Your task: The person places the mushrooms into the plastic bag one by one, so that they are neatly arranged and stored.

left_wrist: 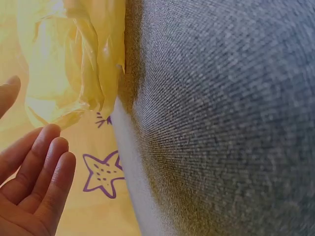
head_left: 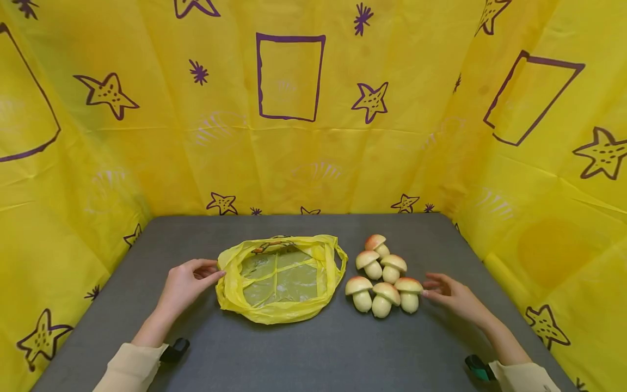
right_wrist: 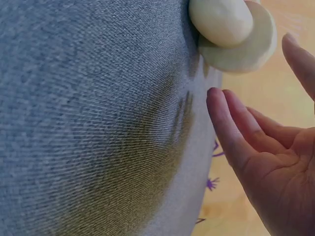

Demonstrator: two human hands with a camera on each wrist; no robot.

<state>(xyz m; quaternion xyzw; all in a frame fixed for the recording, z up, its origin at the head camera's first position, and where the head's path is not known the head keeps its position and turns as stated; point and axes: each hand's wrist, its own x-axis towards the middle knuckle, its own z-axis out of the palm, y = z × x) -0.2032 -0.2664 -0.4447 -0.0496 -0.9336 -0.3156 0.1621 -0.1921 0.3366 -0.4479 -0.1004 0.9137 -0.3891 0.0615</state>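
A yellow plastic bag (head_left: pixel 294 313) lies on the grey table with its mouth spread wide, showing its creased inside. My left hand (head_left: pixel 188 286) is at the bag's left rim, thumb and fingers apart. In the left wrist view, the fingertips (left_wrist: pixel 50 132) are right at the edge of the bag (left_wrist: pixel 69 59). Several toy mushrooms with cream stems and reddish caps stand in a cluster right of the bag. Beside the nearest mushroom (head_left: pixel 409 286) is my right hand (head_left: pixel 453 296), its fingers extended and relaxed. The right wrist view shows that mushroom (right_wrist: pixel 224 22) just beyond the fingertips (right_wrist: pixel 214 93).
Yellow cloth (head_left: pixel 289 163) with purple stars and frames hangs around the back and sides of the table (head_left: pixel 274 359). The rearmost mushroom (head_left: pixel 376 244) stands behind the others.
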